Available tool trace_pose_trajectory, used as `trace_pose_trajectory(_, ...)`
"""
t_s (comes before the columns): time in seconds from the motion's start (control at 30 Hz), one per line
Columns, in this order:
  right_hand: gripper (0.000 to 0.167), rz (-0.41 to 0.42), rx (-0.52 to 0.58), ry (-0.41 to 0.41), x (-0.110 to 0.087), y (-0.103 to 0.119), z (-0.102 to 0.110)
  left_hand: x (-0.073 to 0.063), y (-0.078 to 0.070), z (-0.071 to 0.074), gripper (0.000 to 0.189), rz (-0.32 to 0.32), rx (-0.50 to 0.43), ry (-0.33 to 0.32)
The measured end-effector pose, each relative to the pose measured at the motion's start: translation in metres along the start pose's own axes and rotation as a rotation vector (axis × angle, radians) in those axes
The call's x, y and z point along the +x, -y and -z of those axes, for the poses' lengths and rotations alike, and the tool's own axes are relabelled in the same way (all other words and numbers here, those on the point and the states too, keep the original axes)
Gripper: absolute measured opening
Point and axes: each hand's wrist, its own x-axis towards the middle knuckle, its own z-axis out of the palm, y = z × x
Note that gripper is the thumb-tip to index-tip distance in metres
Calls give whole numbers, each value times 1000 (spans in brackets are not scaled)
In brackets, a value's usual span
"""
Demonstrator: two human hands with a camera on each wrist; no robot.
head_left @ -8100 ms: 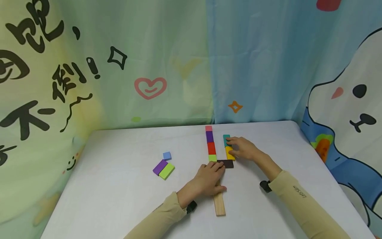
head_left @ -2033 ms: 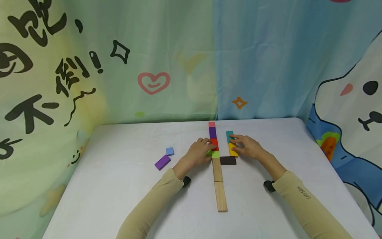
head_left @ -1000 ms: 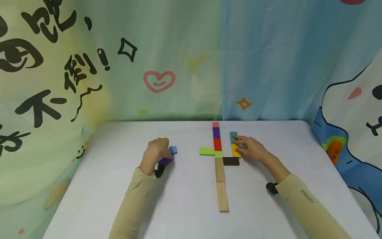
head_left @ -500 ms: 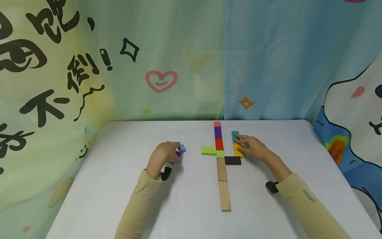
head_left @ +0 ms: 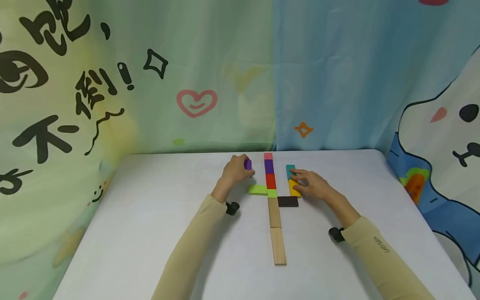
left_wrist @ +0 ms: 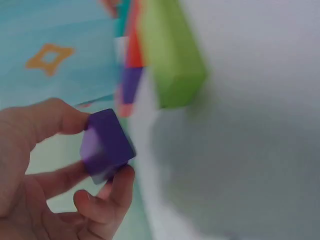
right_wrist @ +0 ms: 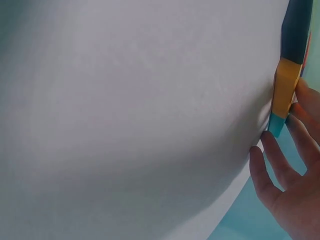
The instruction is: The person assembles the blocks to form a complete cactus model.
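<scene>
My left hand (head_left: 233,170) pinches a purple wooden block (head_left: 248,164) above the table, left of the block line. In the left wrist view the purple block (left_wrist: 107,145) sits between thumb and fingertips. Below lies a lime-green block (head_left: 258,190), sticking out left of the line. My right hand (head_left: 313,185) rests with extended fingers beside a yellow block (head_left: 293,188) and a teal block (head_left: 290,171), touching them. In the right wrist view its fingertips reach the yellow block (right_wrist: 286,87). No light blue block is visible; the left hand may hide it.
The central line has a pink block (head_left: 268,156), purple block (head_left: 268,166), red block (head_left: 271,181), small lime block (head_left: 272,193) and two natural wood planks (head_left: 274,212). A black block (head_left: 288,201) lies on its right. Behind the white table (head_left: 150,233) hangs a printed curtain (head_left: 240,83).
The left hand set the lime-green block against the line, went left to the purple and light blue blocks, then came back right and farther away with the purple block. The right hand stayed put.
</scene>
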Motion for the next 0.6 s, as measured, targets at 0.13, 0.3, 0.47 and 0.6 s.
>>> trace_pose_trajectory(0.13, 41, 4, -8, 9, 2, 1, -3, 7, 2, -18, 40, 84, 60, 16)
trace_pose_trajectory(0.3, 42, -14, -11, 9, 2, 2, -1, 6, 7, -21, 45, 62, 48, 51)
trace_pose_trajectory(0.47, 42, -25, -8, 6, 0, 1, 0, 0, 20, -13, 44, -136, 30, 68)
trace_pose_trajectory(0.6, 43, -37, -11, 11, 0, 0, -1, -8, 28, -8, 55, -295, 62, 123)
